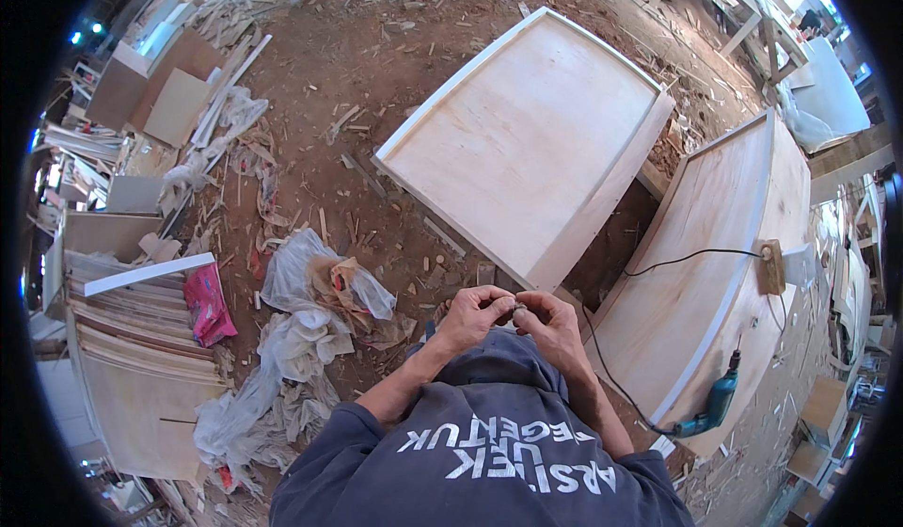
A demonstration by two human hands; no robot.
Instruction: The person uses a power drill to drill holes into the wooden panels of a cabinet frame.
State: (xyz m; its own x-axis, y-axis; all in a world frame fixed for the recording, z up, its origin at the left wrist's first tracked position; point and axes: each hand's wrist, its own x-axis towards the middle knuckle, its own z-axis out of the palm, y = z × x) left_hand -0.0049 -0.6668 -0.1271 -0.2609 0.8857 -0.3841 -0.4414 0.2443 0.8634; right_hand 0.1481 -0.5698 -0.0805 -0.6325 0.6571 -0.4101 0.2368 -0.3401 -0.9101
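My left hand (470, 320) and my right hand (549, 325) meet above my dark sweatshirt, thumbs and fingertips pinched around a small object (517, 308) too small and covered to name. Just beyond them lies a pale wooden panel (517, 151) with a raised rim. To the right stands a curved wooden piece (682, 273), with a teal corded drill (715, 405) on it and the black cable running past my right hand. A small wooden block (771, 266) sits against the cable on that piece.
Stacked thin boards (146, 339) with a pink plastic bag (209, 306) are at the left, beside crumpled clear plastic (310, 339). More offcuts (174, 99) lie at the upper left. A wooden frame (743, 23) stands at the upper right. Scraps litter the dirt floor (310, 113).
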